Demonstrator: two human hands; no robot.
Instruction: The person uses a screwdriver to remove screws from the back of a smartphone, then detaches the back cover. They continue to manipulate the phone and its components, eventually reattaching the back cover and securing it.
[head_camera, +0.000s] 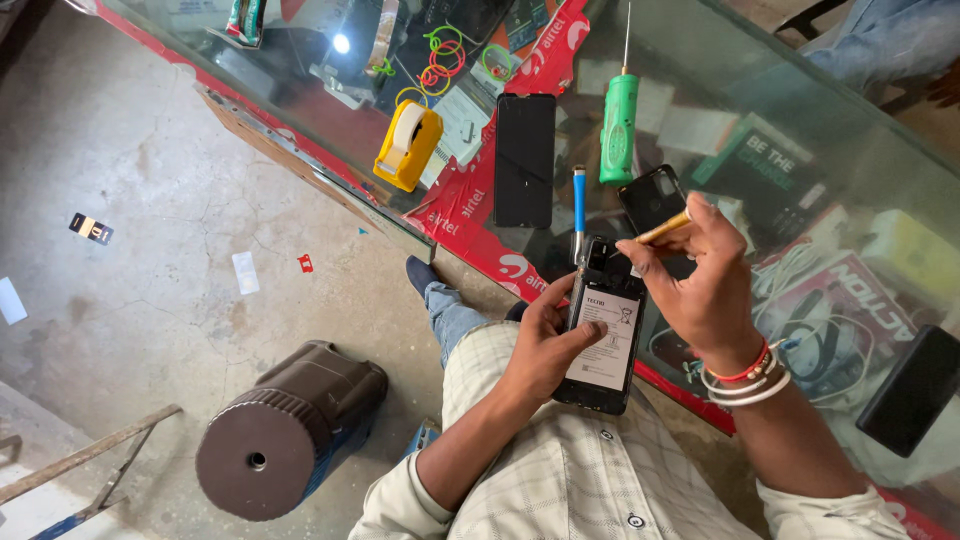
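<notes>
Above counter (800, 120) | left hand (545, 345) fingers grip opened phone (605, 335) | right hand (710, 290) fingers pinch brass-tipped tool (662, 231) beside phone top | step: internal work; next: steady tip placement.

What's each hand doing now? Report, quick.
Left hand: closed around an opened phone, battery side up.
Right hand: closed, pinching a yellow-handled tool over the phone.

I count one opened phone (604, 340) with its battery showing, one loose back cover (650, 197), one black screen panel (524, 160) and one dark slab (912, 390) at the counter's edge. There are two screwdrivers, one green (618, 128) and one blue (579, 205), plus one brass-coloured tool (664, 229). One yellow tape dispenser (407, 146) and one brown stool (290, 428) complete it.
</notes>
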